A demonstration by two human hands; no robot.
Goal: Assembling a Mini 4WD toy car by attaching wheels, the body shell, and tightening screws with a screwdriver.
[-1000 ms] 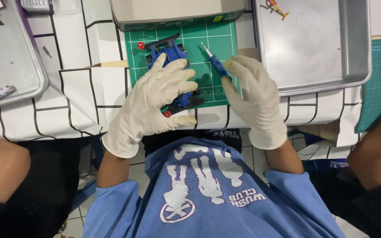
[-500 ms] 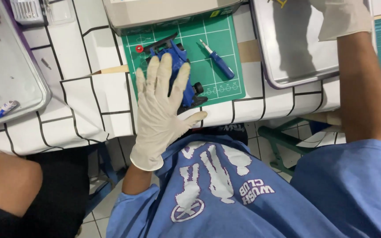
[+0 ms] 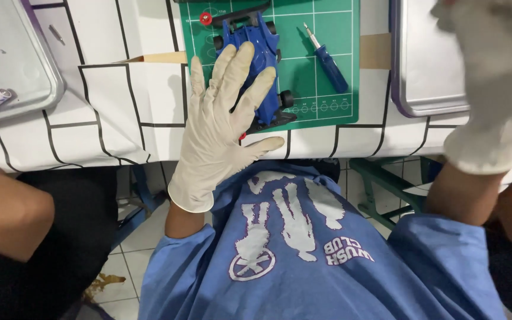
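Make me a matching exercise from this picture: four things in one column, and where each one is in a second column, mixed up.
Things:
1. blue toy car
2. screwdriver
3. left hand
4. right hand

Places:
A. raised over the metal tray at the right
B. lying alone on the green cutting mat, right of the car
C. flat on the car, fingers spread
D. on the mat, partly under a glove

Pairs: 1-D, 2-B, 3-C, 4-A

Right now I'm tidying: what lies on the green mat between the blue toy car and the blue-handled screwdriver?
Head view: nothing, just bare green cutting mat between the blue toy race car and the blue-handled screwdriver.
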